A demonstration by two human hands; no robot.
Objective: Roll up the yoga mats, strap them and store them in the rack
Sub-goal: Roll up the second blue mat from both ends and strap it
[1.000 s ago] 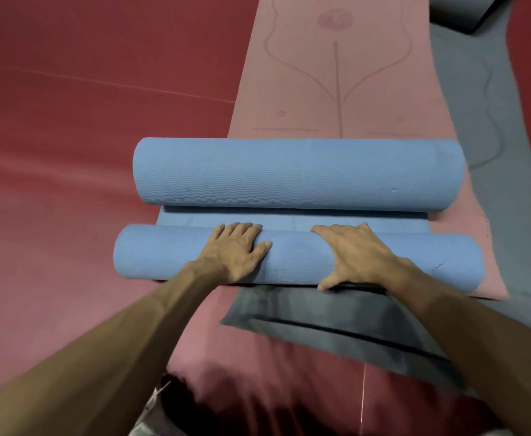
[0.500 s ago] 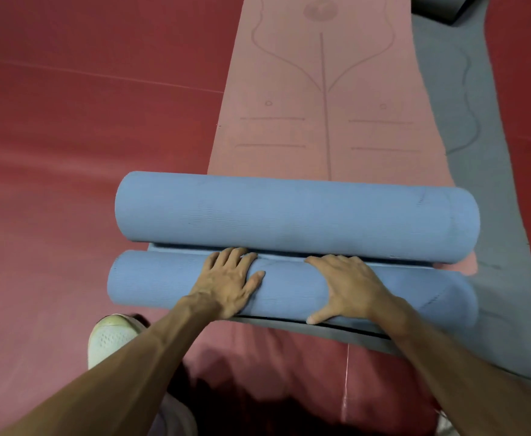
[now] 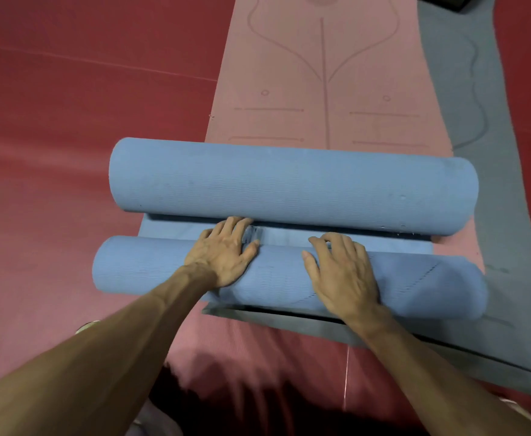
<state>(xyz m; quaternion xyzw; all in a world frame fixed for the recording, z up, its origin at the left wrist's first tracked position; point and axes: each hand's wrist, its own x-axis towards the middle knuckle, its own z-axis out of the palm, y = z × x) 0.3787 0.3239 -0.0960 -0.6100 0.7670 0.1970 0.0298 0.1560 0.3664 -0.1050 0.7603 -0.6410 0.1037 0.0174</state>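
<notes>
Both palms lie flat with fingers spread, pressing down on the near blue roll (image 3: 280, 278) and clasping nothing: left hand (image 3: 223, 251) just left of centre, right hand (image 3: 343, 272) beside it toward 3 o'clock. The left fingertips reach onto the flat blue strip (image 3: 289, 239) at 12 o'clock, which runs under the far blue roll (image 3: 289, 187). Both rolls lie across the pink mat (image 3: 321, 89). Push evenly toward 12 o'clock, I'd judge; a slanting seam near the right end suggests the layers are winding askew, so square that end
</notes>
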